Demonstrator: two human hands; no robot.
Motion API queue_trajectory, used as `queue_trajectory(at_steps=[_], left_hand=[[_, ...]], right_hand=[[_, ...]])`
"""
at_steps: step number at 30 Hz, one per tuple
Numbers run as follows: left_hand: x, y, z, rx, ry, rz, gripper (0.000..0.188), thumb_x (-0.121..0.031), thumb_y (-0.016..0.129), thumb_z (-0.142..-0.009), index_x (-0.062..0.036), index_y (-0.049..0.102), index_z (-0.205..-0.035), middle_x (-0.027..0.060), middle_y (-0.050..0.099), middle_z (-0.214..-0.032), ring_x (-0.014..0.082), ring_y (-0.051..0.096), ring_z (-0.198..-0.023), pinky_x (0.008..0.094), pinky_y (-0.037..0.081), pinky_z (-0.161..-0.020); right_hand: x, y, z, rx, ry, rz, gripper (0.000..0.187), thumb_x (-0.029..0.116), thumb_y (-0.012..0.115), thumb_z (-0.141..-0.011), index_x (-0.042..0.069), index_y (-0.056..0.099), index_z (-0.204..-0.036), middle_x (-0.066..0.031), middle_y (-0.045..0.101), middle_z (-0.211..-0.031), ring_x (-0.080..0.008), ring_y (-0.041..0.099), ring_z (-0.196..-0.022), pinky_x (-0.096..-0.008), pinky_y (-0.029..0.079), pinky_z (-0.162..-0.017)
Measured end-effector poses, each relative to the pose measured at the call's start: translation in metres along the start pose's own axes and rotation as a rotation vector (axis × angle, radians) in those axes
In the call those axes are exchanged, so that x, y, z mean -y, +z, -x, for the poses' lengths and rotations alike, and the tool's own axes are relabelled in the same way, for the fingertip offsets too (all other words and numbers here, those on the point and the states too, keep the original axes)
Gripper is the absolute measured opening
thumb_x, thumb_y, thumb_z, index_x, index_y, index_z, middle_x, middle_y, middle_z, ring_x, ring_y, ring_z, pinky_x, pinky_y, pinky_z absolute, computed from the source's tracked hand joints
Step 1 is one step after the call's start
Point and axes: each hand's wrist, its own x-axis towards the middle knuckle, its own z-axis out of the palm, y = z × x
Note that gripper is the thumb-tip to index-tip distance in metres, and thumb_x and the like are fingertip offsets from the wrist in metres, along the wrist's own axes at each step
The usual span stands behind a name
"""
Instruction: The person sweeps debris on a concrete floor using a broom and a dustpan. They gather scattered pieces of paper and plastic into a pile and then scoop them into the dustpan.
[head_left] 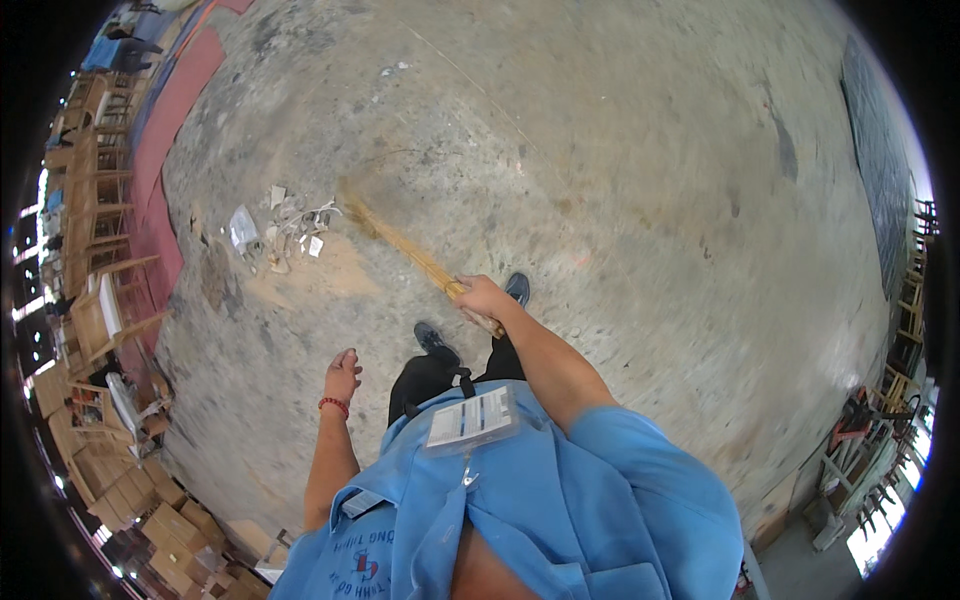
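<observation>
My right hand (482, 300) is wrapped round the handle of a straw broom (415, 255). The broom slants forward and to the left, and its bristle end rests on or just above the concrete floor, slightly blurred. Close to that tip lies a pile of litter (283, 235): scraps of paper, plastic and light strips, with sawdust-like dust (320, 275) around it. My left hand (343, 375) hangs free at my left side, its fingers loosely bent and holding nothing. A red bead bracelet circles the left wrist.
Wooden chairs and frames (100, 310) line the left edge beside a reddish mat (160, 200). Cardboard boxes (170, 535) are stacked at the lower left. On the right lie a dark sheet (875, 150) and more wooden furniture (850, 465). My shoes (437, 342) stand on the concrete.
</observation>
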Motion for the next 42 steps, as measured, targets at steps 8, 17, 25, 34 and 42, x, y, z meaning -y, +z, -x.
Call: queue_trajectory(at_steps=[8,17,25,34,42], left_hand=[[-0.005,0.019,-0.027,0.025,-0.044,0.111,0.051,-0.042,0.053,-0.092,-0.0071,0.05,-0.129,0.0083,0.059,-0.118,0.021,0.061,-0.092,0.036,0.05,-0.069],[-0.015,0.03,-0.067,0.136,-0.148,-0.002,0.051,-0.04,0.051,-0.092,-0.0068,0.048,-0.131,0.0114,0.057,-0.121,0.0255,0.06,-0.101,0.0428,0.05,-0.079],[-0.111,0.004,-0.131,0.203,0.016,-0.119,0.048,-0.041,0.052,-0.092,-0.0066,0.053,-0.126,0.0096,0.06,-0.115,0.0205,0.062,-0.094,0.0328,0.05,-0.066],[-0.227,0.017,-0.171,0.22,0.073,-0.041,0.049,-0.041,0.051,-0.093,-0.0059,0.053,-0.127,0.0098,0.059,-0.118,0.0223,0.061,-0.098,0.0353,0.051,-0.073],[-0.245,0.014,-0.197,0.187,0.106,0.036,0.048,-0.043,0.05,-0.094,-0.0074,0.054,-0.126,0.0091,0.059,-0.119,0.0236,0.06,-0.101,0.0366,0.051,-0.076]], right_hand=[[-0.139,-0.12,0.211,-0.51,0.103,0.643,0.071,0.013,0.066,-0.07,0.016,0.045,-0.138,-0.0197,0.063,-0.111,-0.0362,0.06,-0.103,-0.0427,0.048,-0.088],[-0.201,-0.276,0.298,-1.013,0.507,0.24,0.046,0.01,0.058,-0.077,0.0,0.055,-0.122,-0.0185,0.065,-0.087,-0.0269,0.064,-0.077,-0.0384,0.049,-0.067],[-0.063,-0.249,-0.016,-0.848,0.33,-0.045,0.036,0.021,0.068,-0.075,-0.005,0.064,-0.101,-0.0149,0.067,-0.081,-0.025,0.063,-0.065,-0.0412,0.049,-0.057],[0.144,-0.069,-0.128,-0.054,0.084,0.224,0.043,0.021,0.069,-0.069,-0.002,0.063,-0.105,-0.0218,0.067,-0.094,-0.0347,0.066,-0.085,-0.0392,0.053,-0.074],[0.13,-0.132,-0.037,-0.295,-0.181,0.676,0.047,0.02,0.06,-0.074,0.013,0.057,-0.12,-0.02,0.064,-0.105,-0.0376,0.061,-0.098,-0.0454,0.049,-0.085]])
